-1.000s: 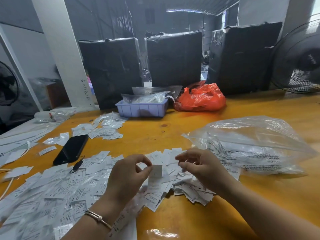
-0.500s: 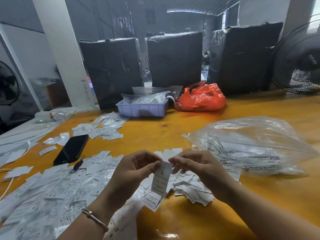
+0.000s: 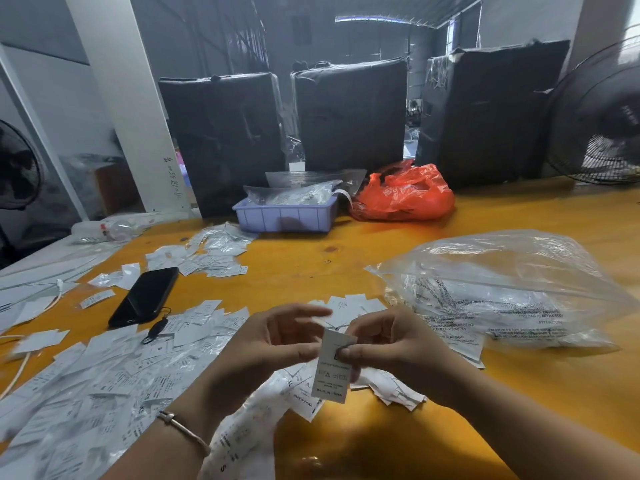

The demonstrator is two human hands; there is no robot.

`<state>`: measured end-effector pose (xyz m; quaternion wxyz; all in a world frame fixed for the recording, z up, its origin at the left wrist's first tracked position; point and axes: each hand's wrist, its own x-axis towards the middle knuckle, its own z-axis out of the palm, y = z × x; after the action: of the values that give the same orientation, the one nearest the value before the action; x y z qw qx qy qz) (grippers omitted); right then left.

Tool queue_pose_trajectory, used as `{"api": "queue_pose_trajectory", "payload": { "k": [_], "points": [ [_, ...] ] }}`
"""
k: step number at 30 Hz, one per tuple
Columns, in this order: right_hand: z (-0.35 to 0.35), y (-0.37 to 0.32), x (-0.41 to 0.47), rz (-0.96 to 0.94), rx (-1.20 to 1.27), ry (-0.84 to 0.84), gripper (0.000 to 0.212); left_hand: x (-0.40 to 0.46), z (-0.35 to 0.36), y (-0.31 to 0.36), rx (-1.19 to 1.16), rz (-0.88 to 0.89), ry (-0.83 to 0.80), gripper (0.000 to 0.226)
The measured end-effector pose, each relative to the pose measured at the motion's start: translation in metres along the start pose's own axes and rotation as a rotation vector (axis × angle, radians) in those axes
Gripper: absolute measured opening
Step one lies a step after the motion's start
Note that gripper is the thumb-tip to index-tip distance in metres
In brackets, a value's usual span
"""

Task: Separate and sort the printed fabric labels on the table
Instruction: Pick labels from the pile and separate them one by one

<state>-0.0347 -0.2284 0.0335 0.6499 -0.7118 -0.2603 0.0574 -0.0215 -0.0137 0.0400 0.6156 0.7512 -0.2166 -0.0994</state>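
R hand (image 3: pixel 391 344): pinches held label (image 3: pixel 331 370) at its upper edge; label hangs upright above tabletop (image 3: pixel 311 271)
L hand (image 3: pixel 266 344): fingers loosely curled, blurred; grip on label: cannot tell
Loose labels (image 3: pixel 104 368): heaped at 9 o'clock of hands
Clear bag (image 3: pixel 502 289): at 2 o'clock

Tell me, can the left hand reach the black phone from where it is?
Probably yes. The left hand sits near the phone, with only loose labels lying flat between them, though it would have to leave the held label to the right hand.
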Motion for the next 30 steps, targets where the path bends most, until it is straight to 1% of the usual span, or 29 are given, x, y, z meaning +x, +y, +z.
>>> {"api": "queue_pose_trajectory", "payload": {
  "k": [2, 4, 6, 9, 10, 11, 12, 13, 14, 15, 17, 19, 20, 22, 23, 25, 26, 28, 30],
  "points": [
    [0.001, -0.001, 0.0, -0.004, -0.034, 0.002, 0.012, 0.0, 0.0, 0.0, 0.002, 0.001, -0.019, 0.03],
    [0.001, -0.001, 0.001, -0.036, -0.076, 0.067, 0.008, 0.0, 0.001, 0.0, 0.003, 0.013, -0.018, 0.026],
    [-0.003, -0.002, 0.002, -0.082, -0.109, 0.233, 0.004, 0.001, 0.002, -0.002, 0.006, 0.026, 0.005, 0.026],
    [-0.018, -0.001, 0.001, -0.148, -0.108, 0.548, 0.008, 0.002, 0.002, -0.004, 0.01, 0.031, 0.112, 0.027],
    [-0.022, -0.002, 0.0, -0.172, -0.104, 0.612, 0.008, 0.002, 0.001, -0.005, -0.005, 0.031, 0.144, 0.027],
    [-0.026, -0.001, 0.0, -0.189, -0.105, 0.642, 0.011, 0.002, 0.001, -0.004, -0.034, 0.029, 0.165, 0.027],
    [-0.028, -0.001, -0.001, -0.192, -0.111, 0.641, 0.023, 0.002, 0.0, -0.004, -0.057, 0.035, 0.18, 0.027],
    [-0.029, 0.0, 0.0, -0.186, -0.128, 0.618, 0.038, 0.002, 0.0, -0.003, -0.068, 0.042, 0.191, 0.027],
    [-0.027, 0.0, 0.0, -0.173, -0.16, 0.586, 0.048, 0.001, 0.0, -0.002, -0.058, 0.051, 0.192, 0.027],
    [-0.026, 0.001, 0.0, -0.153, -0.21, 0.552, 0.049, 0.0, 0.001, -0.001, -0.044, 0.058, 0.187, 0.024],
    [-0.021, 0.003, 0.002, -0.076, -0.302, 0.445, 0.037, -0.002, 0.002, 0.001, -0.014, 0.079, 0.148, 0.019],
    [-0.014, 0.002, 0.003, 0.036, -0.251, 0.289, 0.019, -0.003, 0.004, 0.002, 0.027, 0.082, 0.102, 0.034],
    [-0.01, 0.001, 0.003, 0.094, -0.196, 0.206, 0.014, -0.003, 0.005, 0.002, 0.038, 0.075, 0.08, 0.036],
    [-0.006, -0.002, 0.002, 0.163, -0.139, 0.076, 0.037, -0.004, 0.008, 0.003, 0.05, 0.059, 0.048, 0.036],
    [-0.005, -0.003, 0.001, 0.16, -0.159, 0.029, 0.04, -0.004, 0.009, 0.004, 0.059, 0.053, 0.041, 0.038],
    [-0.004, -0.004, -0.001, 0.122, -0.221, -0.011, 0.029, -0.003, 0.011, 0.004, 0.063, 0.058, 0.051, 0.039],
    [-0.004, -0.004, -0.001, 0.114, -0.213, -0.006, 0.022, -0.002, 0.011, 0.003, 0.052, 0.067, 0.071, 0.04],
    [-0.002, -0.003, 0.0, 0.096, -0.124, 0.028, 0.014, -0.002, 0.012, 0.004, 0.01, 0.074, 0.13, 0.04],
    [-0.001, 0.0, 0.001, 0.065, -0.035, 0.115, 0.015, -0.001, 0.011, 0.003, -0.045, 0.054, 0.151, 0.039]
  ]
}}
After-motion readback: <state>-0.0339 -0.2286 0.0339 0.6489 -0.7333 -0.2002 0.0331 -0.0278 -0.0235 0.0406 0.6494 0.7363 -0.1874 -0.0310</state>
